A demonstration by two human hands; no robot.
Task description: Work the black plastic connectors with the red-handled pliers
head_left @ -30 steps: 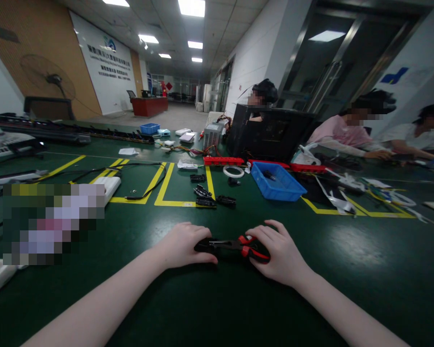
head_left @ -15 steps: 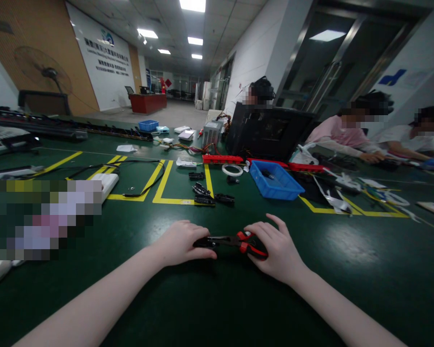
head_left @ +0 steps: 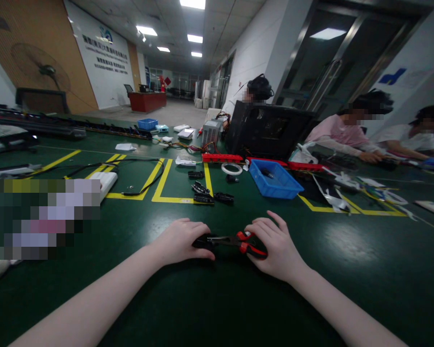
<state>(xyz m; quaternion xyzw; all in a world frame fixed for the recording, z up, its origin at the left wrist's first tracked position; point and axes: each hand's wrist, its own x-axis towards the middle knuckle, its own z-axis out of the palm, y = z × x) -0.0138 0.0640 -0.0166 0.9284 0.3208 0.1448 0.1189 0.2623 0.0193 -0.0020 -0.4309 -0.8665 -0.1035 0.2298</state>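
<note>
Both my hands rest on the dark green table (head_left: pixel 347 270) near its front edge. My right hand (head_left: pixel 275 246) is closed around the red and black handles of a pair of pliers (head_left: pixel 240 241), whose jaws point left. My left hand (head_left: pixel 183 240) is closed on a small black part (head_left: pixel 202 241) at the pliers' tip. Most of that part is hidden under my fingers.
Several small black parts (head_left: pixel 204 193) lie beyond my hands near yellow floor-tape lines. A blue bin (head_left: pixel 275 180), a white tape ring (head_left: pixel 232 168), a red strip (head_left: pixel 222 158) and a black computer case (head_left: pixel 271 131) stand further back. Other people sit at the right. Cables lie at left.
My hands with the pliers and the part have stayed together in nearly the same spot; the view has shifted slightly, so they sit a little higher in the picture.
</note>
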